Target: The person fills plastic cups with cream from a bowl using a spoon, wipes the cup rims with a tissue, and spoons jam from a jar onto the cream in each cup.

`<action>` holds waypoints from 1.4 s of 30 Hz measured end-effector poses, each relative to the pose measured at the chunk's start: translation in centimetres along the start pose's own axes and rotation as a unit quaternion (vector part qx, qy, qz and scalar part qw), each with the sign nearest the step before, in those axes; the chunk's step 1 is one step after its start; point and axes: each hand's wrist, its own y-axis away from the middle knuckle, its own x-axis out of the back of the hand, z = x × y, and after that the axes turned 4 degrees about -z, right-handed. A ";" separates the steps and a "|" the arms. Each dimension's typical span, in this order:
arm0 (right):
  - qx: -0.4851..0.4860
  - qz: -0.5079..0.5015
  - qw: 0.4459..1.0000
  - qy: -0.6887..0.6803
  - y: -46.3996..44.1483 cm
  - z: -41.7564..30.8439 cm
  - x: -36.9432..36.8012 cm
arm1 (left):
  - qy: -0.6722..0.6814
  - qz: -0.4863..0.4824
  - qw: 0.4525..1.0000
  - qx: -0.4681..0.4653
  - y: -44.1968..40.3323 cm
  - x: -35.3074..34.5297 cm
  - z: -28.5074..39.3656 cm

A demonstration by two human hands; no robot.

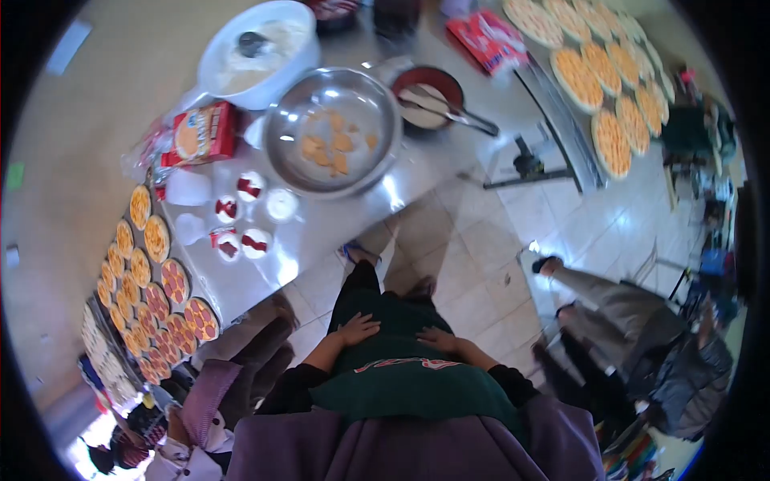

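My left hand [358, 329] lies flat on the front of the dark green apron [393, 361], its fingers stretched out and holding nothing. On the other side, my right hand [438, 338] also rests on the apron with fingers extended and nothing held. Ahead of both hands, a large steel bowl [281, 160] stands on a metal table [321, 232], with tan pieces [341, 143] in its bottom. Beside it is a dark red bowl [429, 80] of pale contents, with a long-handled utensil [473, 123] across it.
A white tub [216, 72] of flour-like powder, a red box [200, 132] and several white-and-red cups [250, 186] share the table. Topped round doughs [140, 264] lie at left, more [577, 80] at right. People stand on both sides, one in grey trousers [609, 293].
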 end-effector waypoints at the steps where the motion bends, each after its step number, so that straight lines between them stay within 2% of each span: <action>1: -0.053 0.035 0.998 -0.024 1.2 0.2 -0.7 | -0.001 -0.026 1.000 0.000 0.1 0.6 2.1; 2: -0.106 0.069 0.991 -0.047 2.0 0.7 -1.4 | 0.067 -0.044 0.990 0.113 0.3 3.8 5.5; 3: -0.097 0.076 0.990 -0.066 2.3 2.3 -3.1 | 0.127 -0.057 0.964 0.227 -0.4 5.7 7.8; 4: -0.121 0.115 0.986 -0.017 2.4 4.5 -5.0 | 0.118 -0.071 0.962 0.235 -1.6 5.1 8.4; 5: -0.139 0.153 0.978 0.042 2.1 5.6 -5.5 | 0.117 -0.064 0.948 0.290 -2.4 4.6 8.4; 6: -0.120 0.151 0.980 0.041 1.7 6.2 -6.2 | 0.119 -0.052 0.928 0.348 -2.8 4.1 8.4; 7: -0.179 0.234 0.952 -0.085 2.4 5.8 -6.8 | 0.117 -0.050 0.922 0.365 -3.3 3.5 8.1; 8: -0.237 0.308 0.898 -0.209 3.1 5.6 -7.3 | 0.098 -0.063 0.927 0.356 -4.0 3.4 7.7; 9: -0.251 0.330 0.867 -0.276 3.5 5.3 -7.4 | 0.078 -0.075 0.933 0.344 -4.4 3.5 7.3; 10: -0.239 0.332 0.870 -0.275 3.9 5.0 -7.1 | 0.071 -0.069 0.931 0.352 -4.8 5.1 7.4; 12: -0.252 0.296 0.839 -0.381 4.7 4.6 -6.1 | 0.092 -0.168 0.936 0.295 -5.6 10.4 8.5; 13: -0.245 0.304 0.838 -0.380 4.3 5.3 -5.9 | 0.085 -0.027 0.972 0.216 -4.9 12.6 9.2; 14: -0.277 0.319 0.848 -0.321 3.1 7.4 -6.1 | 0.247 0.057 0.940 0.229 -4.6 15.5 10.8; 15: -0.310 0.332 0.852 -0.261 2.3 8.5 -5.8 | 0.402 0.139 0.875 0.230 -4.4 18.7 12.4; 16: -0.308 0.339 0.850 -0.260 2.3 7.9 -4.6 | 0.498 0.222 0.818 0.182 -3.8 21.6 13.2; 18: -0.193 0.567 0.796 -0.085 3.2 4.5 -0.2 | 0.635 0.387 0.662 0.095 -2.7 26.9 14.8; 19: -0.141 0.591 0.785 -0.120 4.4 1.4 3.2 | 0.673 0.468 0.569 0.059 -2.3 29.1 15.2; 20: -0.087 0.613 0.770 -0.153 5.4 -1.9 7.2 | 0.675 0.467 0.569 0.052 -1.7 30.6 14.3; 22: 0.031 0.634 0.753 -0.173 6.0 -6.0 13.8 | 0.751 0.518 0.404 -0.066 -0.5 33.1 12.6; 23: 0.104 0.630 0.745 -0.195 6.1 -8.7 17.0 | 0.753 0.515 0.403 -0.070 -0.4 34.1 12.3; 25: 0.211 0.599 0.720 -0.280 5.6 -13.9 22.9 | 0.783 0.543 0.295 -0.074 0.1 35.6 12.0; 26: 0.246 0.573 0.702 -0.343 4.9 -16.0 25.5 | 0.784 0.544 0.289 -0.079 0.1 35.5 10.7; 27: 0.247 0.571 0.707 -0.338 3.9 -17.7 27.8 | 0.805 0.520 0.271 -0.094 -0.2 35.0 8.7; 29: 0.194 0.552 0.688 -0.429 2.0 -20.6 31.5 | 0.837 0.478 0.243 -0.111 0.1 35.3 7.6; 30: 0.192 0.553 0.690 -0.425 1.0 -21.8 32.7 | 0.838 0.476 0.240 -0.115 0.5 35.6 7.9; 32: 0.189 0.533 0.660 -0.495 -0.5 -23.3 34.6 | 0.799 0.497 0.310 -0.137 0.6 35.6 8.1; 33: 0.206 0.505 0.640 -0.541 -0.9 -23.9 35.2 | 0.808 0.482 0.305 -0.147 0.8 35.5 7.9; 34: 0.204 0.510 0.640 -0.537 -1.6 -24.1 35.7 | 0.811 0.477 0.303 -0.151 0.9 35.6 7.9; 36: 0.254 0.514 0.591 -0.567 -3.1 -24.1 36.2 | 0.807 0.482 0.309 -0.145 1.0 35.5 7.9; 37: 0.259 0.517 0.577 -0.577 -3.5 -24.3 36.6 | 0.816 0.475 0.290 -0.157 1.2 35.6 8.0; 42: 0.267 0.515 0.573 -0.578 -4.4 -24.6 37.7 | 0.816 0.495 0.259 -0.150 1.0 35.8 8.1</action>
